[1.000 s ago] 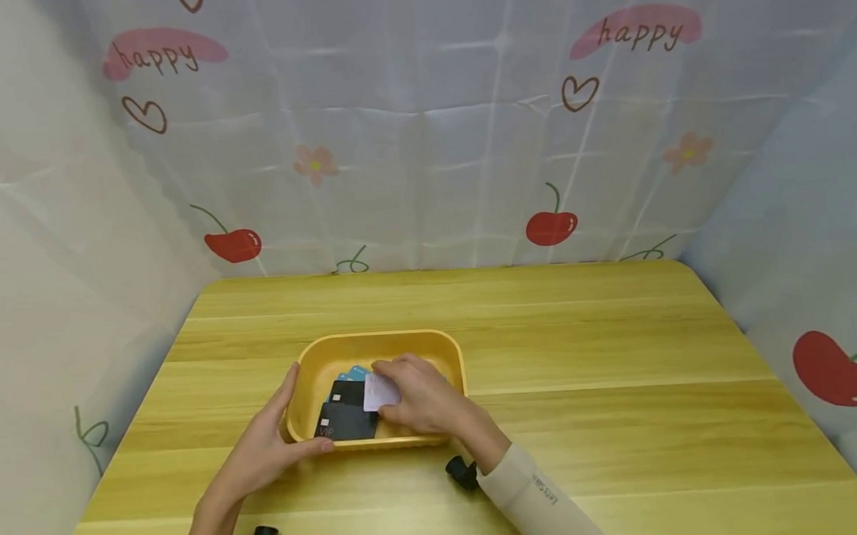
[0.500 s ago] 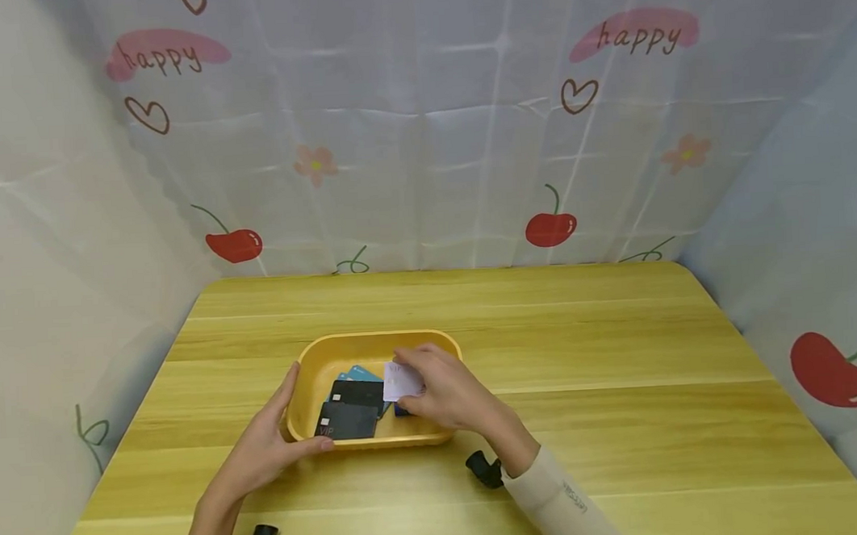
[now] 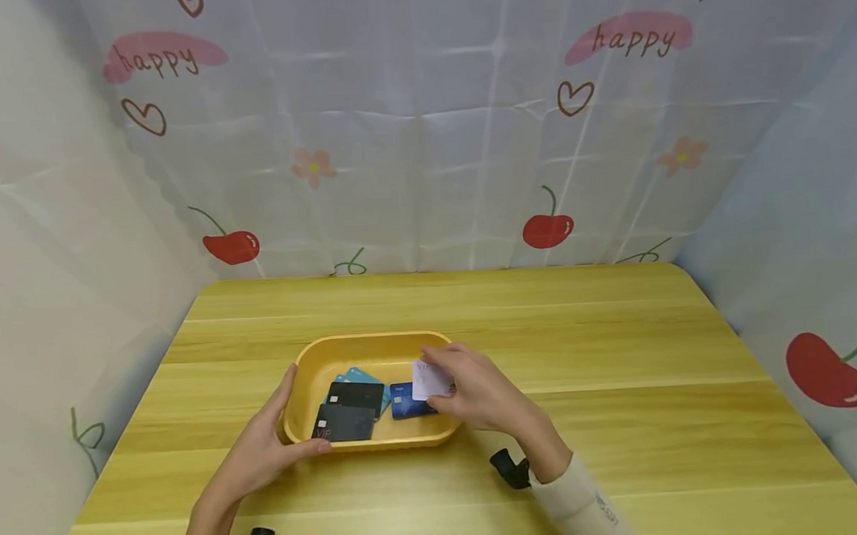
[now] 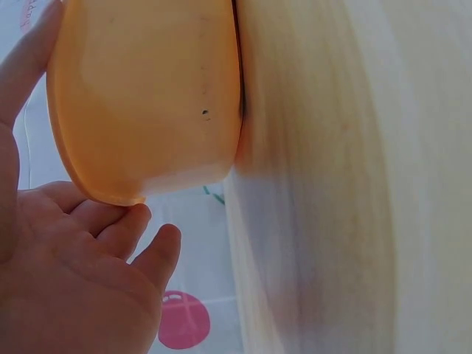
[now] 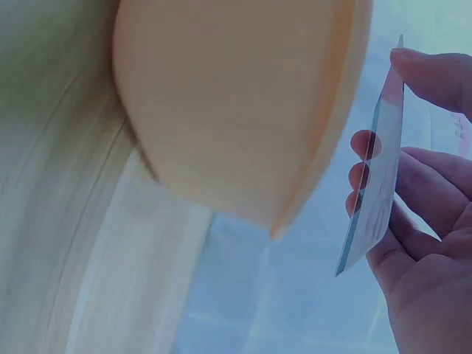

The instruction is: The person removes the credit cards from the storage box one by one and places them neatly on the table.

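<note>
A yellow plastic bin [image 3: 374,347] stands on the table, with cards lying in it. My left hand [image 3: 259,446] holds its near left corner, thumb along the front rim and fingers at the left end; the left wrist view shows fingertips at the rim. Between thumb and fingers my right hand [image 3: 482,390] pinches a pale VIP card [image 3: 429,379], tilted above the right part of the bin. Partly under it, inside the bin, is a blue bank card [image 3: 407,406]. At left, a dark VIP card [image 3: 345,423] overlaps a black card [image 3: 358,396], with light blue cards [image 3: 365,375] behind.
The wooden table [image 3: 622,354] extends around the bin. A patterned curtain [image 3: 422,138] hangs behind and on both sides. Black wrist mounts [image 3: 510,468] are on both wrists.
My right hand has moved right with the pale VIP card, from above the black cards to the bin's right part. The blue bank card has come into view. My left hand stays put.
</note>
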Tool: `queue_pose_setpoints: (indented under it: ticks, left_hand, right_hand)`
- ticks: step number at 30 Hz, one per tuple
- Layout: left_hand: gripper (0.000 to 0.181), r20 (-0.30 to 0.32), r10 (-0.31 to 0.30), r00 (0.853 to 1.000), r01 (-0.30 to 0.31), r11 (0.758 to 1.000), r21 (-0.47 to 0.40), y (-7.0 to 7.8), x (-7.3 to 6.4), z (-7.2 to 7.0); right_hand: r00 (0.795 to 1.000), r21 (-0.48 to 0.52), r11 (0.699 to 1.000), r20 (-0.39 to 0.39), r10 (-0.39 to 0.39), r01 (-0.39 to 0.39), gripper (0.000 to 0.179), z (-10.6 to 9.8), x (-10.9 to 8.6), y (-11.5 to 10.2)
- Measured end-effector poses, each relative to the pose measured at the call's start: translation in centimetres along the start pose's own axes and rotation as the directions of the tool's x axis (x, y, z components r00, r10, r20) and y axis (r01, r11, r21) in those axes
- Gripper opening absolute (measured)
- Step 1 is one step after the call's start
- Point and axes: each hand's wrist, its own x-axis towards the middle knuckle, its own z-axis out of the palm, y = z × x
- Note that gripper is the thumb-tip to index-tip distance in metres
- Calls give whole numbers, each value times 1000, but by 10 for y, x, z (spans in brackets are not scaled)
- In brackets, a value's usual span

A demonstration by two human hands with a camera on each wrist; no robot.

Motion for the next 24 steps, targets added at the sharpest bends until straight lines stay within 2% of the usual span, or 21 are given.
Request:
queue_pose_setpoints:
  ticks: [7,15,24]
  left_hand:
    - [117,-3,18,1000,-18,1000,-10,-2,1,0]
    - [118,-4,3,1000,-3,1000,4,-2,0,-2]
    - [116,3,7,1000,-7,1000,-10,-2,0,-1]
  right_hand:
    - [999,-58,998,-38,-4,2,62,-10,-12,8]
    - [996,-117,993,-92,-20,10,62,-19,-23,21]
    - [995,-167,986,-93,-22,6,63,-22,-34,37]
